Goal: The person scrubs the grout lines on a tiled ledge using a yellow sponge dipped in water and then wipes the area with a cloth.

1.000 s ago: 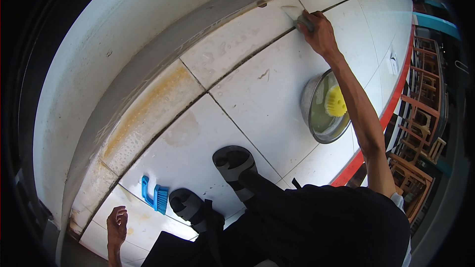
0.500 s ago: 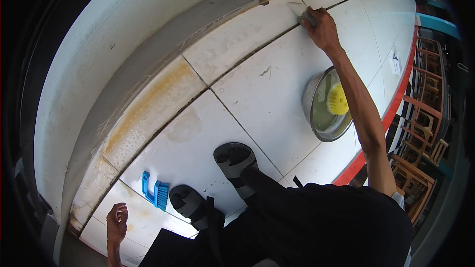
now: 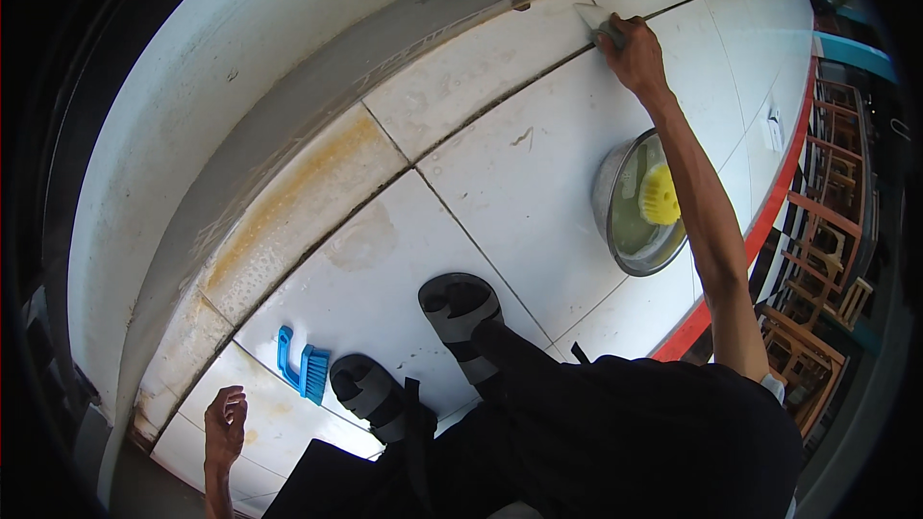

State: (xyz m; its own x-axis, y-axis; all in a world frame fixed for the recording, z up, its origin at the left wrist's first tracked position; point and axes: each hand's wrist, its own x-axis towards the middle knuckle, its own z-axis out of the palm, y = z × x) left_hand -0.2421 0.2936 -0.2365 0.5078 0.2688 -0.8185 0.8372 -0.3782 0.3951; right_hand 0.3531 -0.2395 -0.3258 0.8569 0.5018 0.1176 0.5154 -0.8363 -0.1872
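Note:
My right hand (image 3: pixel 631 50) is closed on a scraper (image 3: pixel 593 17) with a pale, pointed blade, held on the white floor tiles near the base of the curved wall. Below my right hand, beside my forearm, a metal basin (image 3: pixel 612 235) holds murky liquid and a yellow brush (image 3: pixel 659 194). My left hand (image 3: pixel 226 418), fingers loosely curled apart and empty, hovers over the tiles at lower left. A blue handled brush (image 3: pixel 311 373) lies on the tiles to its right, beside my sandalled feet (image 3: pixel 459 303).
A pale curved wall (image 3: pixel 168 106) borders the tiles (image 3: pixel 500 173), which have yellowish stains along it. A red edge strip (image 3: pixel 678 332) runs at the right, with stacked wooden furniture (image 3: pixel 827 221) beyond it. A small white object (image 3: pixel 774 130) lies near that strip.
The view has shifted slightly, so the scene sits a little higher and further right. My right hand stays on the scraper by the tile joint, and my left hand keeps its curl.

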